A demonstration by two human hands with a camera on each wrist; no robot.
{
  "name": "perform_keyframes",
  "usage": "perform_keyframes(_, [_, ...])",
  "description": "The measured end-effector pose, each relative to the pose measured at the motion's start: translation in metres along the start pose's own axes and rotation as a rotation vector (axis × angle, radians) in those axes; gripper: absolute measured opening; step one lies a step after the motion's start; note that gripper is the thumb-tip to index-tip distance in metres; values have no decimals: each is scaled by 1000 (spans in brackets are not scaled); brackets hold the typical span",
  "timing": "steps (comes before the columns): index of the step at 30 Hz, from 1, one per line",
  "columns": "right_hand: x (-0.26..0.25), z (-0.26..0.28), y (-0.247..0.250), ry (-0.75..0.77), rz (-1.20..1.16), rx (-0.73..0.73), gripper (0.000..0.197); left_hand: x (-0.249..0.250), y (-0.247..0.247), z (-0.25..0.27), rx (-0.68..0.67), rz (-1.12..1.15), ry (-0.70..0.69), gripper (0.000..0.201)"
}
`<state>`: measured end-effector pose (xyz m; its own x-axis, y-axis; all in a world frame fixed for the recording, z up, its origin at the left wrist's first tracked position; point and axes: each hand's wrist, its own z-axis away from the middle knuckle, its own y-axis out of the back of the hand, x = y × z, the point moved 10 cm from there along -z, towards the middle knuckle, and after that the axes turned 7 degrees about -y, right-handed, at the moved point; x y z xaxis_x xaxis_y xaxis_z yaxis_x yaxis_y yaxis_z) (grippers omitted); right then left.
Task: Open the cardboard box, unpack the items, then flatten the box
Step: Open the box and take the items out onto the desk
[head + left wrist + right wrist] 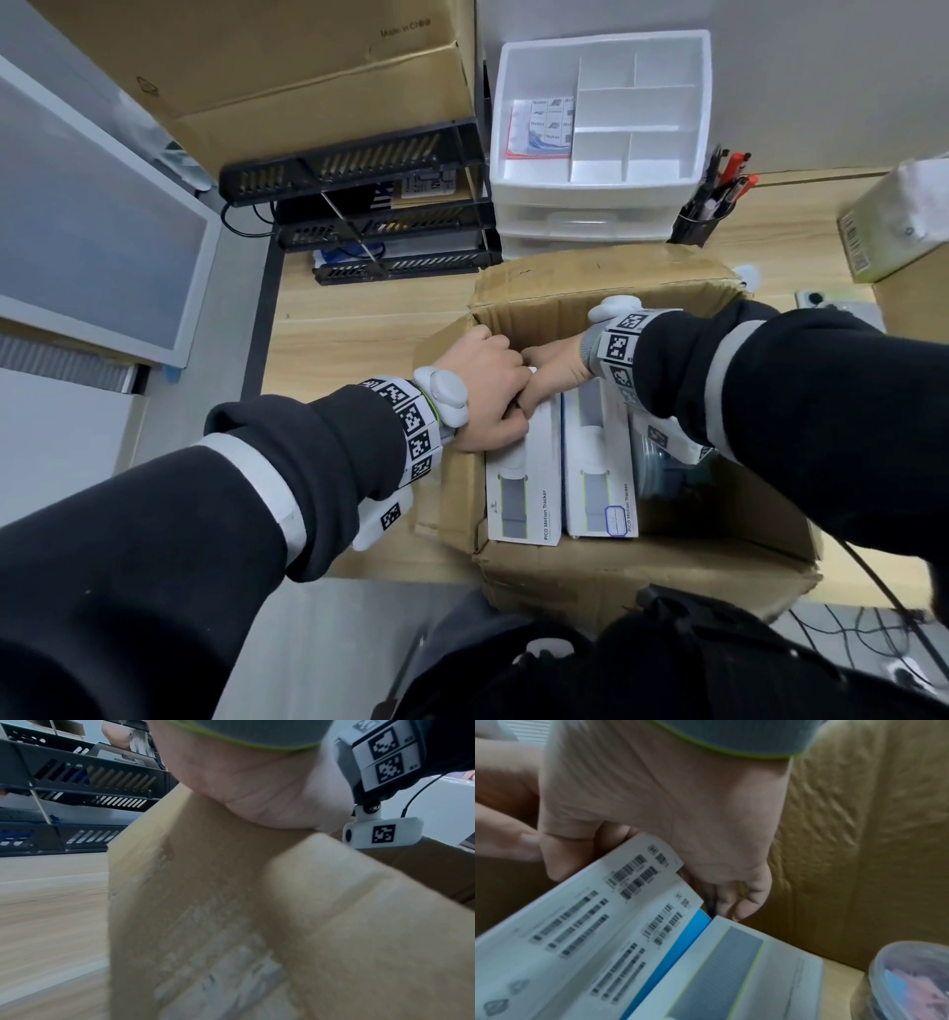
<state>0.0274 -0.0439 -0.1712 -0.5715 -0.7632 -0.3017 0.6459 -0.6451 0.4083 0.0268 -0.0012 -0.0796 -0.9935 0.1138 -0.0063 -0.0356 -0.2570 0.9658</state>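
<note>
The open cardboard box (642, 570) stands on the wooden desk (349, 329). Two white Motion Tracker boxes lie side by side in it, the left white box (524, 488) and the right white box (601, 462). Both hands reach to their far ends. My left hand (488, 390) curls over the end of the left white box; in the left wrist view only its palm (257, 780) shows above the cardboard wall (205, 902). My right hand (680, 821) grips the white boxes (603, 923), thumb on one side, fingers on the other. A clear plastic tub (911, 983) sits at the box's right end.
Behind the box are a black tiered letter tray (359, 205), a white drawer unit (595, 154) and a pen holder (703, 216). A large brown carton (308, 77) stands at the back left, a pale green box (898, 226) at the right. Cables run below the desk's right front edge.
</note>
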Motion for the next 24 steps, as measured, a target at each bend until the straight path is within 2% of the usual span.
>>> perform_keyframes(5, [-9, 24, -2, 33, -78, -45, 91, 1, 6, 4, 48, 53, -11, 26])
perform_keyframes(8, [-3, 35, -1, 13, -118, -57, 76, 4, 13, 8, 112, 121, -34, 25])
perform_keyframes(12, [-7, 47, 6, 35, -111, 15, 97, 8, 27, 15, 160, 196, -52, 23])
perform_keyframes(15, [-6, 60, 13, 53, -166, 45, 101, 8, 44, 18, 191, 211, -60, 24])
perform_keyframes(17, [-4, 71, 18, 64, -193, 65, 99, 9, 58, 20, 243, 234, -68, 24])
perform_keyframes(21, [7, 85, 36, 98, -298, 135, 90, 2, 87, 26, 435, 273, -10, 32])
perform_keyframes(24, [14, 114, 53, 141, -471, 121, 65, -13, 110, 31, 522, 304, 75, 43])
